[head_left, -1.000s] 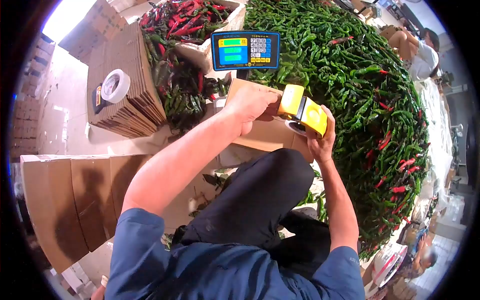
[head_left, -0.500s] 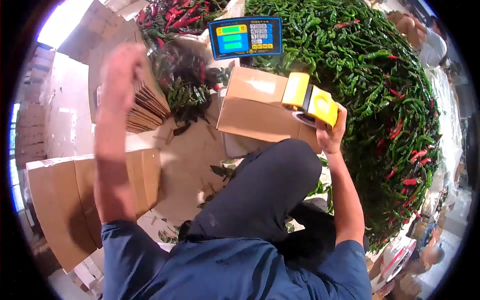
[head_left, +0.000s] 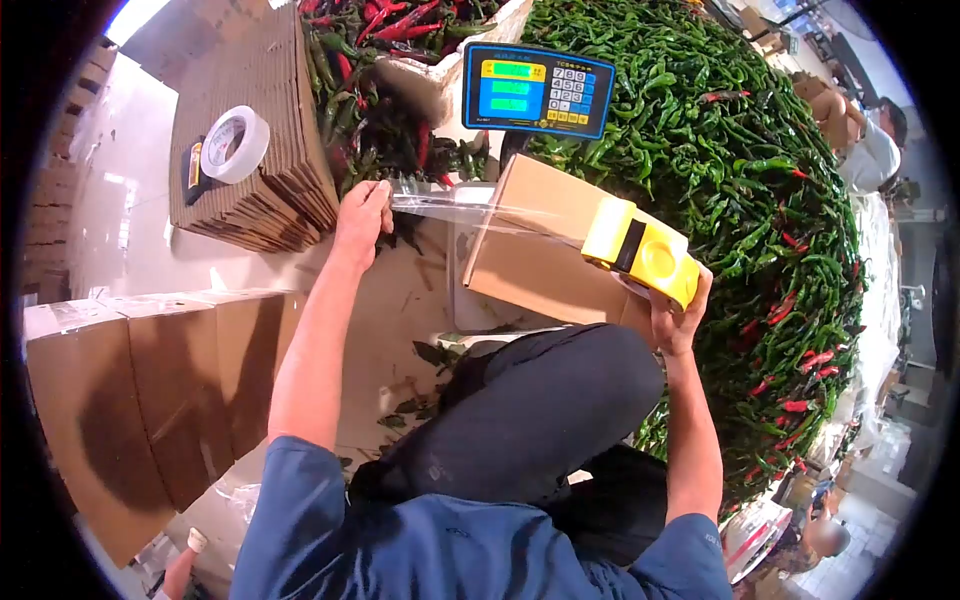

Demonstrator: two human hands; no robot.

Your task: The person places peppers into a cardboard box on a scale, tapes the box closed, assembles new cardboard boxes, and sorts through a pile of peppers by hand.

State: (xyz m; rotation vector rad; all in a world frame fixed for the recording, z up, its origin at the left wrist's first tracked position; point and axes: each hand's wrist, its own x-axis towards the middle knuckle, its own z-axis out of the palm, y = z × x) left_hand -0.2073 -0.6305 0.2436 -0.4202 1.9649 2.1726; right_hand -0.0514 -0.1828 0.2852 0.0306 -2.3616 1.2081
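Left hand (head_left: 362, 218) pinches clear tape (head_left: 438, 204); right hand (head_left: 684, 314) grasps yellow plastic dispenser (head_left: 660, 258). Glossy pale floor (head_left: 125, 195) spans frame left; heaped green chillies (head_left: 715, 180), right.

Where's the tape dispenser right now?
Head view, right of centre: the yellow dispenser is in the right hand, at the right end of the box, below and right of the scale display.
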